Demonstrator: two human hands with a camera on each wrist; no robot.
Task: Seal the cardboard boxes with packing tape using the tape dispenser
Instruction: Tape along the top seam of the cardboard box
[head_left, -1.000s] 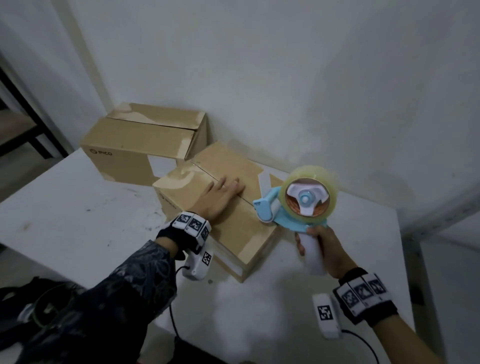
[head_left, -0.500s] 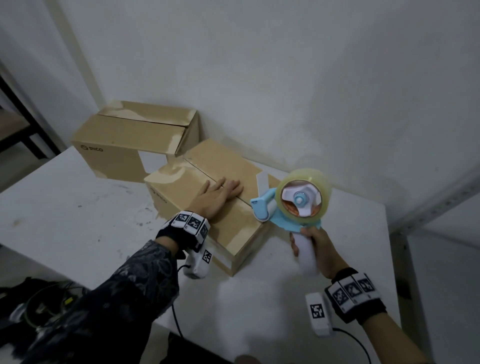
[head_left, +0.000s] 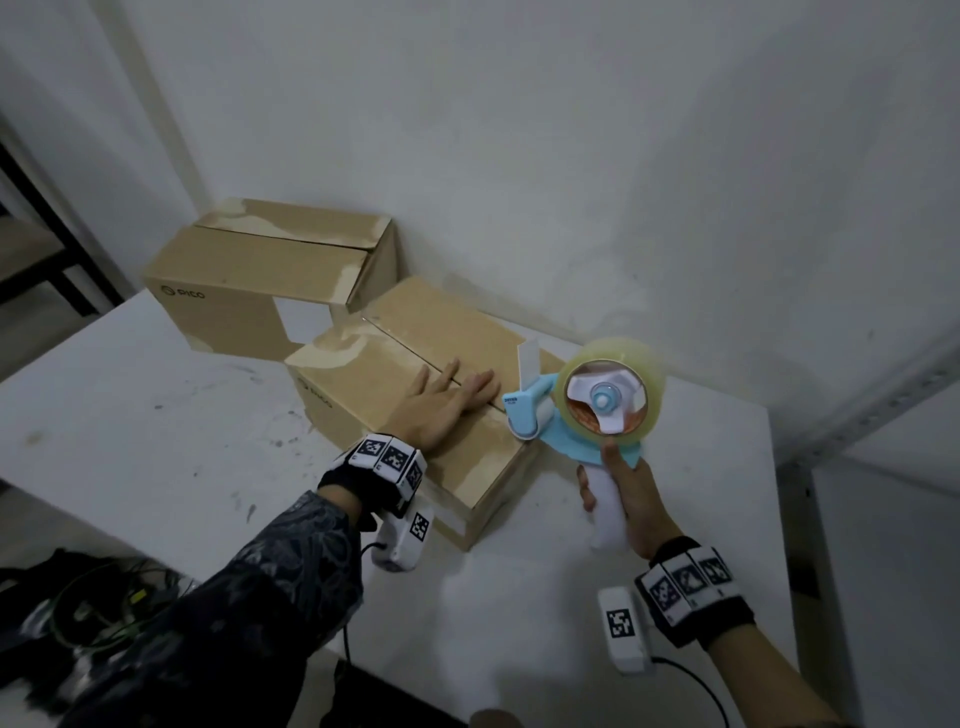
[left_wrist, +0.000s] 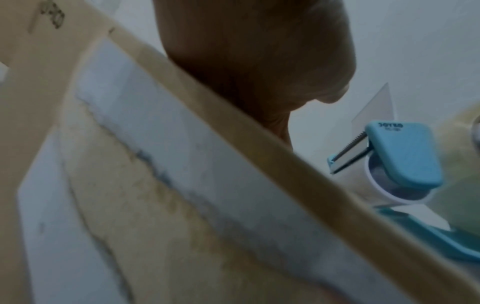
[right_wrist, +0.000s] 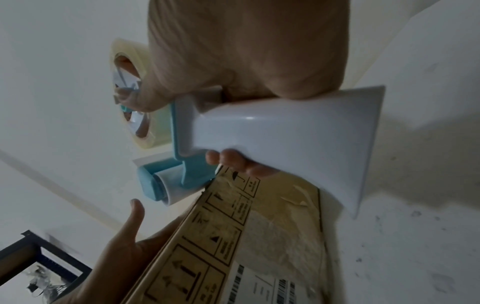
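The tape dispenser (head_left: 587, 415), light blue with a white handle and a roll of clear packing tape (head_left: 608, 397), is held upright just beside the right end of the nearer cardboard box (head_left: 415, 415); its blue cutter head (left_wrist: 405, 154) is turned toward the box's top edge, and a loose tab of tape (head_left: 530, 364) is seen standing up from it; the handle is gripped by the right hand (head_left: 631, 499), fingers wrapped round it and thumb laid up toward the roll, the forearm reaching in from the lower right; the left hand (head_left: 441, 410) is laid flat on the box top, fingers straight across the centre seam; a second cardboard box (head_left: 249, 280) is set behind to the left, against the wall; both boxes are borne by a white table (head_left: 130, 415).
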